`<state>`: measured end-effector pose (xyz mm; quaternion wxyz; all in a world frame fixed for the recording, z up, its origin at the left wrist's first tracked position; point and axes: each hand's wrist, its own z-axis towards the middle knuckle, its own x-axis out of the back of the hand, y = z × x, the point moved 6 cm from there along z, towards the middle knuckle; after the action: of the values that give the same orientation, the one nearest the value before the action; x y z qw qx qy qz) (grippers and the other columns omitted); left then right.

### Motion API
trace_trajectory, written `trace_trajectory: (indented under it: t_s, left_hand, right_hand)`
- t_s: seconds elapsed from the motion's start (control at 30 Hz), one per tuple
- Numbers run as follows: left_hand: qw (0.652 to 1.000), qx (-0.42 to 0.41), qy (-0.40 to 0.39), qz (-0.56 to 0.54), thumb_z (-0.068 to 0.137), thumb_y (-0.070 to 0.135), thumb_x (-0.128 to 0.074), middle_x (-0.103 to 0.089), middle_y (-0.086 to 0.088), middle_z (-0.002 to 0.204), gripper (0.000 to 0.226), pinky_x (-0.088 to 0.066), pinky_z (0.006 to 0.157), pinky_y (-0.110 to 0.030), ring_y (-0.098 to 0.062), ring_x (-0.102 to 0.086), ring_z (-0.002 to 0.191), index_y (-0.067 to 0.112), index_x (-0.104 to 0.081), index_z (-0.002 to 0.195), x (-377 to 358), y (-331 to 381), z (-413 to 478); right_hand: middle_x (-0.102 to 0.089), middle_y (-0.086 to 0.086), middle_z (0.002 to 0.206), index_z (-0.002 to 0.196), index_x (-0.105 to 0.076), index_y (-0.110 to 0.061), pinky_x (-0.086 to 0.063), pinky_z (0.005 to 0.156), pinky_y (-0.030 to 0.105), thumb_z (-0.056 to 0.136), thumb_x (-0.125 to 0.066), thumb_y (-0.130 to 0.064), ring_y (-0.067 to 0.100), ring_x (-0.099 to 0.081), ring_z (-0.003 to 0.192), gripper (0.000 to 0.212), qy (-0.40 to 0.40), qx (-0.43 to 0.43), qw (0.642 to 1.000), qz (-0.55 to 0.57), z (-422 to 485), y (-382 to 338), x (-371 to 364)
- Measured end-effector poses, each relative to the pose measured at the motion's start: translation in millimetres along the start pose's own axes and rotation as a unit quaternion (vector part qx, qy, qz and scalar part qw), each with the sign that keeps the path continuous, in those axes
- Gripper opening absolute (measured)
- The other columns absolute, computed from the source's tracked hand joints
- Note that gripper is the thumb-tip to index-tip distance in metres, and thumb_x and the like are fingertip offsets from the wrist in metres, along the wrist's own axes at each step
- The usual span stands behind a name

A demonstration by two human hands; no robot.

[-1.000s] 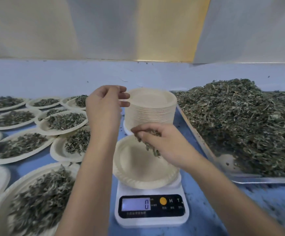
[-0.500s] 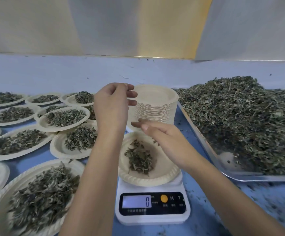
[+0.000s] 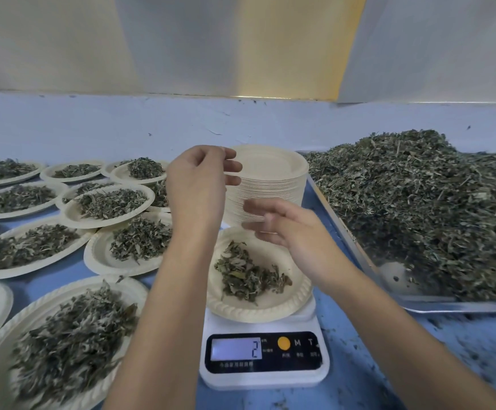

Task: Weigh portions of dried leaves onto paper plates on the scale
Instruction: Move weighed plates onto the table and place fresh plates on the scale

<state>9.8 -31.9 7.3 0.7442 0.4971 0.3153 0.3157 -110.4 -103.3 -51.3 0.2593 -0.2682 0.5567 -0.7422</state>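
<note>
Dried leaves [image 3: 248, 273] lay in a small loose heap on the paper plate [image 3: 295, 303] directly beneath the right hand [image 3: 294, 232], and that plate sat on the white scale [image 3: 263, 377]. The right hand hovered above the plate's far rim with its fingers [image 3: 260, 207] spread and empty, motion-blurred, touching nothing that could be made out. Just beside them, up and to the left, the left hand [image 3: 199, 182] hung in the air with its fingers [image 3: 230, 165] loosely curled, thumb and forefinger close together — whether they pinched anything could not be told. Those fingertips were near the edge of the stack of empty plates [image 3: 270, 179], which stood just behind the right hand's fingers; contact with it was not clear.

Below both hands, nearest the camera, the scale's display [image 3: 236, 349] read 2, with an orange button [image 3: 284, 343] beside it.

Out to the right of the right hand, well apart from the fingers, a metal tray [image 3: 462, 304] held a large mound of loose leaves [image 3: 424, 208], its near corner bare. Out to the left of the left arm, many filled plates [image 3: 110, 202] covered the blue table [image 3: 51, 282] — some overlapping at their rims, the nearest and largest-looking one [image 3: 63, 344] at the lower left. Leaf crumbs were scattered on the table near the scale and tray.
</note>
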Motion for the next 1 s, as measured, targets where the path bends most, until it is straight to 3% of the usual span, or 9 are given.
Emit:
trace_trajectory:
  t_s: [0.07,0.17,0.3,0.4,0.57,0.7,0.77,0.87,1.0]
  left_hand:
    - [1.0,-0.005,-0.003,0.002,0.089,0.013,-0.049,-0.069,0.004,0.062,0.025,-0.038,0.051,-0.017,-0.009,-0.06,0.051,0.018,-0.065,0.071,-2.9,0.9,-1.2]
    - [0.999,-0.005,-0.033,0.005,0.089,0.014,-0.049,-0.07,0.003,0.064,0.025,-0.039,0.051,-0.018,-0.008,-0.061,0.052,0.017,-0.067,0.073,-16.2,0.2,-7.3]
    - [0.994,0.002,-0.103,0.029,0.089,0.014,-0.049,-0.069,0.004,0.062,0.024,-0.04,0.05,-0.015,-0.009,-0.062,0.052,0.017,-0.067,0.073,-47.1,-6.5,-18.0]
    - [0.986,0.01,-0.152,0.07,0.088,0.015,-0.049,-0.068,0.005,0.062,0.025,-0.039,0.053,-0.02,-0.009,-0.06,0.052,0.018,-0.066,0.07,-70.3,-12.6,-20.4]
    - [0.973,-0.015,-0.2,0.119,0.089,0.017,-0.049,-0.067,0.009,0.06,0.026,-0.039,0.052,-0.017,-0.009,-0.06,0.053,0.019,-0.065,0.069,-106.6,-10.9,-13.0]
    - [0.965,-0.026,-0.222,0.136,0.09,0.017,-0.05,-0.068,0.008,0.062,0.025,-0.038,0.044,-0.008,-0.007,-0.062,0.053,0.019,-0.066,0.072,-131.8,-9.0,-2.6]
    - [0.961,-0.032,-0.236,0.143,0.09,0.016,-0.05,-0.066,0.008,0.058,0.025,-0.037,0.043,-0.008,-0.008,-0.061,0.051,0.018,-0.066,0.071,-143.2,-8.7,1.8]
    - [0.955,-0.037,-0.252,0.149,0.09,0.017,-0.05,-0.065,0.01,0.055,0.025,-0.037,0.043,-0.009,-0.007,-0.061,0.05,0.019,-0.065,0.071,-155.3,-10.2,7.5]
    - [0.955,-0.027,-0.259,0.145,0.091,0.018,-0.051,-0.066,0.01,0.057,0.025,-0.037,0.043,-0.008,-0.007,-0.062,0.051,0.019,-0.066,0.072,-160.8,-17.2,12.9]
  right_hand:
    - [-0.07,0.001,0.079,0.09,-0.066,-0.012,-0.052,0.062,0.018,0.087,-0.031,0.017,0.008,-0.065,0.062,0.046,0.056,0.001,0.998,0.034,2.6,-1.2,9.9]
    - [-0.065,-0.002,0.058,0.076,-0.068,-0.01,-0.044,0.049,0.015,0.081,-0.033,0.016,0.007,-0.054,0.051,0.044,0.125,0.021,0.992,0.016,1.9,-4.4,30.6]
    - [-0.068,-0.001,0.069,0.071,-0.069,-0.017,-0.047,0.054,0.017,0.082,-0.039,0.01,0.006,-0.056,0.056,0.042,0.239,0.016,0.97,-0.049,9.3,-1.8,75.7]
    - [-0.07,0.005,0.098,0.091,-0.069,-0.013,-0.053,0.08,0.029,0.086,-0.042,0.007,0.014,-0.064,0.085,0.035,0.285,-0.021,0.932,-0.223,24.6,10.5,121.9]
    - [-0.044,0.015,0.142,0.139,-0.046,-0.008,-0.041,0.1,0.034,0.091,-0.048,0.0,0.031,-0.045,0.126,0.049,0.181,-0.127,0.832,-0.509,54.6,53.6,172.7]
    - [0.004,0.006,0.161,0.151,-0.02,-0.023,-0.03,0.112,0.043,0.093,-0.055,-0.008,0.029,-0.005,0.147,0.069,0.14,-0.134,0.767,-0.612,78.7,73.7,187.6]
    - [0.013,0.003,0.161,0.151,-0.015,-0.029,-0.025,0.115,0.045,0.093,-0.054,-0.009,0.028,0.005,0.148,0.073,0.135,-0.118,0.746,-0.641,93.1,76.0,194.7]
    - [0.009,0.001,0.161,0.152,-0.015,-0.031,-0.02,0.115,0.05,0.097,-0.05,-0.022,0.031,0.004,0.147,0.065,0.101,-0.152,0.765,-0.618,111.0,86.5,203.5]
    - [-0.021,0.008,0.155,0.147,-0.029,-0.026,-0.026,0.11,0.05,0.098,-0.048,-0.033,0.035,-0.024,0.139,0.053,0.064,-0.165,0.752,-0.635,120.5,99.7,203.9]
